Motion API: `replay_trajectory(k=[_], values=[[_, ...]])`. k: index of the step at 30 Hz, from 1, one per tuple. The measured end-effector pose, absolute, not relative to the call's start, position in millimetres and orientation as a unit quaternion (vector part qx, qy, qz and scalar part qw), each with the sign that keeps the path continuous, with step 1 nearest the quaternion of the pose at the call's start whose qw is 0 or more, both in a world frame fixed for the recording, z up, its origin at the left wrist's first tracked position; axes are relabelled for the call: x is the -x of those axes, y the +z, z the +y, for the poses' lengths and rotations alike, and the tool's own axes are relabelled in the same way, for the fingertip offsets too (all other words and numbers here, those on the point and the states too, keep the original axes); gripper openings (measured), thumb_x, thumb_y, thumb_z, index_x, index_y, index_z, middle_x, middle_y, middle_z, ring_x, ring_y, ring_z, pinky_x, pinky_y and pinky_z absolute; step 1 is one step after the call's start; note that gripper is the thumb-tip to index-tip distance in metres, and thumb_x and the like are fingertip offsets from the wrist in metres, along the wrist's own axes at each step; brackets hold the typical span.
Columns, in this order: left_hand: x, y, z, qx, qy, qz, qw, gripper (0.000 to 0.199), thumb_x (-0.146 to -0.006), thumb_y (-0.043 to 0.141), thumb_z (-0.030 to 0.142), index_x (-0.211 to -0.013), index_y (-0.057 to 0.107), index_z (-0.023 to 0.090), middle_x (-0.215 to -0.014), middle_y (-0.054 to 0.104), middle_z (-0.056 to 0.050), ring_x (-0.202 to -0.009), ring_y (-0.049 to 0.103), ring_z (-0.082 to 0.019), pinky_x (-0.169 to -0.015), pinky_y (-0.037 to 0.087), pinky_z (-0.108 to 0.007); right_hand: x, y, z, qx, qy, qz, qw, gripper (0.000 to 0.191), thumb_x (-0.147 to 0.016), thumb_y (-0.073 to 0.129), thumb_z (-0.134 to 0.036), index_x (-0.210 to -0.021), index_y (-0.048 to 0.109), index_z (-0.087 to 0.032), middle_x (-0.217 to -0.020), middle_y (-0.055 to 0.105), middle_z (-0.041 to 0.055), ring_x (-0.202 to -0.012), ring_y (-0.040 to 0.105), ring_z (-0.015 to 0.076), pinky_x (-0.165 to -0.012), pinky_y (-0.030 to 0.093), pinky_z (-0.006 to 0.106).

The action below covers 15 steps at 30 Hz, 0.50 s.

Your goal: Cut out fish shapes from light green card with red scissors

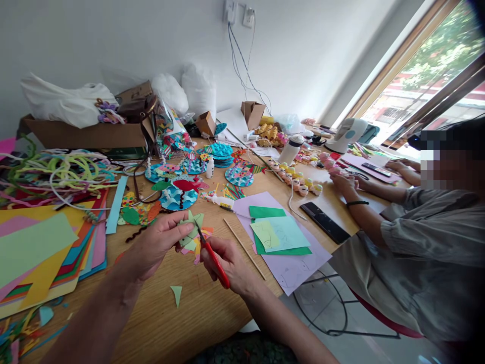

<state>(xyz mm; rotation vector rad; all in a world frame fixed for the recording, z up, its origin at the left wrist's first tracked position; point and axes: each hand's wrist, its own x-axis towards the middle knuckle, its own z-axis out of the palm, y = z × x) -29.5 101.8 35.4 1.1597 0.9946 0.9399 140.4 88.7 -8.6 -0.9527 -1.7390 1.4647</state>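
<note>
Wooden table stands against a white wall, with a stack of coloured paper at its left side and a lilac sheet toward the right. Left hand pinches a light green paper piece between thumb and fingers, above paper scraps; right hand has its fingers wrapped around the red handles of the scissors, blades at the piece. One triangular green offcut lies nearer the table's front edge, and a thin wooden stick lies between the right hand and the lilac sheet.

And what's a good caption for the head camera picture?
Left hand holds pale green paper; right hand holds red-handled scissors to it.
</note>
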Motion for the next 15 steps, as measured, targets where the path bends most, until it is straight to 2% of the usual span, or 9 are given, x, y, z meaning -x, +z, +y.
replay_trajectory(k=[7, 15], values=[[26.6, 36.1, 102.1, -0.501, 0.412, 0.43, 0.628, 0.016, -0.074, 0.063, 0.031, -0.065, 0.057, 0.019, -0.054, 0.051, 0.006, -0.049, 0.04, -0.007, -0.046, 0.032, -0.02, -139.9, -5.9, 88.3, 0.373, 0.563, -0.652, 0.345, 0.043, -0.081, 0.051, -0.054, -0.058, 0.041, -0.019, -0.051, 0.036, -0.0056, -0.048, 0.03, 0.0074, -0.044, 0.023, 0.022], [30.0, 33.6, 102.6, -0.532, 0.391, 0.426, 0.618, 0.018, -0.076, 0.062, 0.032, -0.065, 0.058, 0.019, -0.06, 0.052, 0.005, -0.054, 0.045, -0.009, -0.049, 0.036, -0.02, -142.5, -6.7, 85.2, 0.363, 0.61, -0.615, 0.342, 0.039, -0.082, 0.054, -0.05, -0.061, 0.045, -0.018, -0.05, 0.04, -0.0066, -0.041, 0.037, 0.0058, -0.04, 0.028, 0.019]])
